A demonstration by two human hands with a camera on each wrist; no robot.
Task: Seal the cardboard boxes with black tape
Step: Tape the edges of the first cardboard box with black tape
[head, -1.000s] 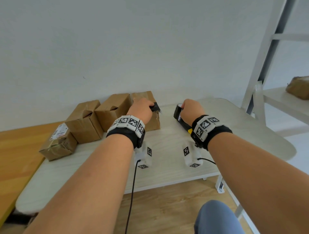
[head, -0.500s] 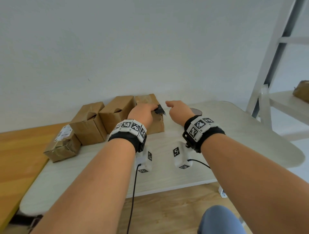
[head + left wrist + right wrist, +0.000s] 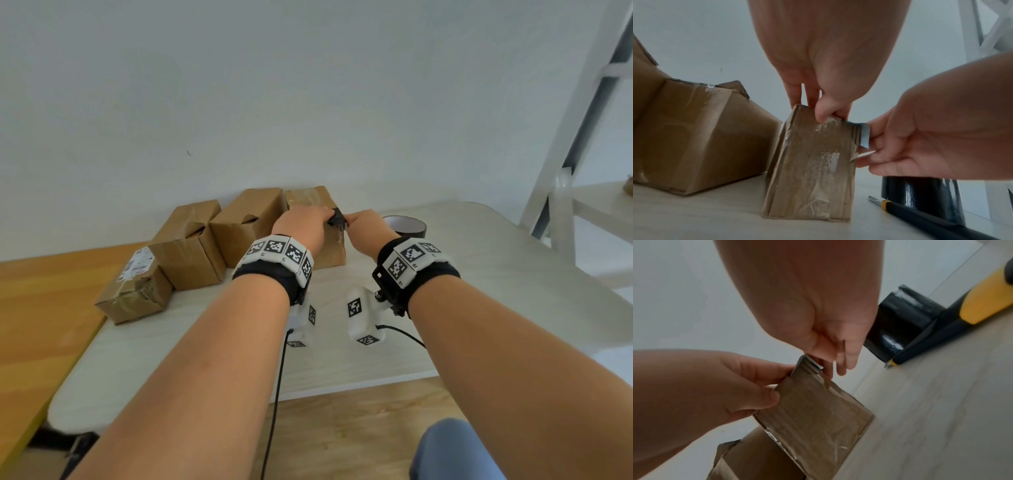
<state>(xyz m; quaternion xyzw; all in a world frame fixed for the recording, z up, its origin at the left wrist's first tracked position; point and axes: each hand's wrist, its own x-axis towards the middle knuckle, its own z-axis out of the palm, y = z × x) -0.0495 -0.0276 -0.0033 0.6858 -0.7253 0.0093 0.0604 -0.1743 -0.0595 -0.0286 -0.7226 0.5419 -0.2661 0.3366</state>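
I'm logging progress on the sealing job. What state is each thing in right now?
rightmost box: upright, flaps closed, held at its top edge
black tape strip: pinched at the box's top corner, end unstuck
left hand: grips the box top
right hand: pinches the strip
tape roll: lying flat
utility knife: lying on the table
middle box: flaps lifted

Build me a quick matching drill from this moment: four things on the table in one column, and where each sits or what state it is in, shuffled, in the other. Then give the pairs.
Things:
1. tape roll
2. utility knife
3. labelled box
4. tape strip

Places or states:
A. leftmost in the row, white sticker on top
B. pinched between both hands at the top edge of the rightmost box
C. lying flat on the white table, beside the roll
D. standing on the table behind the right hand, held by nobody

Pairs: 1-D, 2-C, 3-A, 4-B
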